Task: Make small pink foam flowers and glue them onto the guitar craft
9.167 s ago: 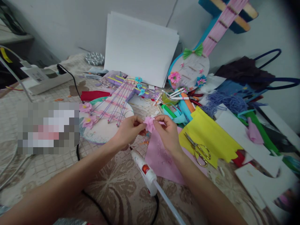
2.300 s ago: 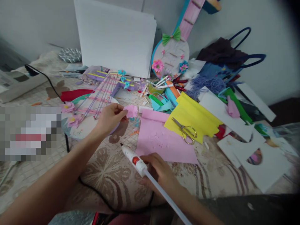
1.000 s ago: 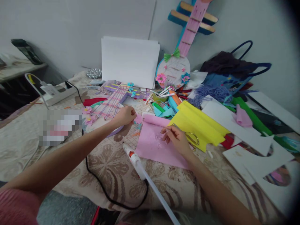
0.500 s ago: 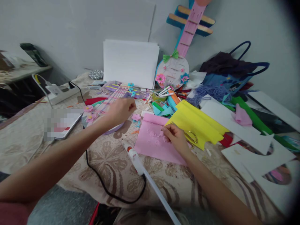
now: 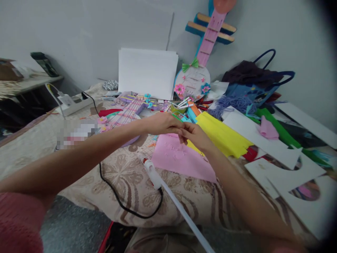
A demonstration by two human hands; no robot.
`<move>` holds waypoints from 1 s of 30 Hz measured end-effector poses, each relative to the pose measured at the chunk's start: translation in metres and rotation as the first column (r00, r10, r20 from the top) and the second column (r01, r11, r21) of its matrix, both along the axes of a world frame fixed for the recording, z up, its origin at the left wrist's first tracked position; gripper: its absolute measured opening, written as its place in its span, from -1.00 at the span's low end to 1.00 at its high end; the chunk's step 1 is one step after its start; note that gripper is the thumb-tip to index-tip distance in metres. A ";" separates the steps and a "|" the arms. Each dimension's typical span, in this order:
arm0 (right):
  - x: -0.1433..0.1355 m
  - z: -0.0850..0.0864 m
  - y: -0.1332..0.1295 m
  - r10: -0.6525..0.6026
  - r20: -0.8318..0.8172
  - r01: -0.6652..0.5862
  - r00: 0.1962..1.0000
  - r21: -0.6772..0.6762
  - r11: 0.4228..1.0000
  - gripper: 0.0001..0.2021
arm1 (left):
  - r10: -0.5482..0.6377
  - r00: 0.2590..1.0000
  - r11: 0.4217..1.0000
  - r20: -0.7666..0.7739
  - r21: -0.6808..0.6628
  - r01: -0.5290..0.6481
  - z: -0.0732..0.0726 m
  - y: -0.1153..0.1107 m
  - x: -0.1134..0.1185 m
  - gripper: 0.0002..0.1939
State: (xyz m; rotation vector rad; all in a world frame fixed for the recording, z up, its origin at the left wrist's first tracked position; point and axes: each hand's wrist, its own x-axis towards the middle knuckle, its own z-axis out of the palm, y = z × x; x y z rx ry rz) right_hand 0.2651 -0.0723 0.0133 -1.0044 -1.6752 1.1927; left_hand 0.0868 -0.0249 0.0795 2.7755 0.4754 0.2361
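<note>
My left hand reaches across to meet my right hand above the upper part of a pink paper sheet. The fingers of both hands are closed and touch at the tips. Anything pinched between them is too small or hidden to make out. Small pink paper bits lie scattered on the sheet, just below the hands. A white glue gun rests left of the sheet, a long glue stick running out of its back. Left of my hands lies a purple instrument-shaped craft with strings and pink flowers.
Folded yellow paper lies right of my hands, beyond it white card offcuts. A pink and blue craft instrument leans on the wall beside white boards. A power strip is at left; the glue gun's black cord loops in front.
My left hand has moved right, from above the purple craft to my right hand. My right hand has lifted slightly from the pink bits. The whole view has shifted a little.
</note>
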 end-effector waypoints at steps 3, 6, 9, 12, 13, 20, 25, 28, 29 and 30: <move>0.016 -0.007 0.000 -0.095 -0.036 0.099 0.995 0.097 0.990 -0.75 | 0.185 0.983 0.977 0.021 0.106 -0.186 0.010 0.011 -0.014 -0.72; 0.032 -0.023 -0.002 -0.341 -0.095 0.354 0.935 0.205 0.913 -0.80 | 0.412 0.906 0.890 0.094 0.171 -0.423 0.018 0.031 -0.042 -0.65; 0.044 -0.035 -0.003 -0.485 -0.121 0.498 0.866 0.282 0.820 -0.80 | 0.555 0.820 0.804 0.136 0.165 -0.571 0.016 0.048 -0.071 -0.64; 0.048 -0.039 -0.001 -0.535 -0.145 0.543 0.832 0.410 0.733 -0.73 | 0.560 0.818 0.802 0.133 0.158 -0.575 0.004 0.053 -0.089 -0.65; 0.048 -0.040 0.000 -0.556 -0.145 0.555 0.818 0.449 0.700 -0.72 | 0.547 0.827 0.815 0.126 0.145 -0.561 -0.001 0.053 -0.092 -0.58; 0.045 -0.051 -0.003 -0.696 -0.043 0.640 0.717 0.435 0.633 -0.78 | 0.693 0.702 0.666 0.163 0.229 -0.710 -0.010 0.033 -0.100 -0.65; 0.038 -0.050 -0.010 -0.689 -0.035 0.622 0.724 0.466 0.629 -0.66 | 0.621 0.783 0.779 0.035 0.091 -0.621 0.010 0.031 -0.119 -0.52; 0.034 -0.051 -0.011 -0.657 -0.074 0.606 0.750 0.474 0.639 -0.67 | 0.556 0.831 0.831 -0.018 -0.017 -0.557 0.021 0.039 -0.131 -0.37; 0.033 -0.053 -0.011 -0.649 -0.082 0.604 0.756 0.470 0.644 -0.67 | 0.573 0.820 0.819 -0.011 -0.030 -0.573 0.024 0.042 -0.133 -0.40; 0.032 -0.054 -0.010 -0.641 -0.088 0.600 0.762 0.467 0.649 -0.68 | 0.603 0.798 0.798 0.007 -0.017 -0.603 0.027 0.046 -0.134 -0.45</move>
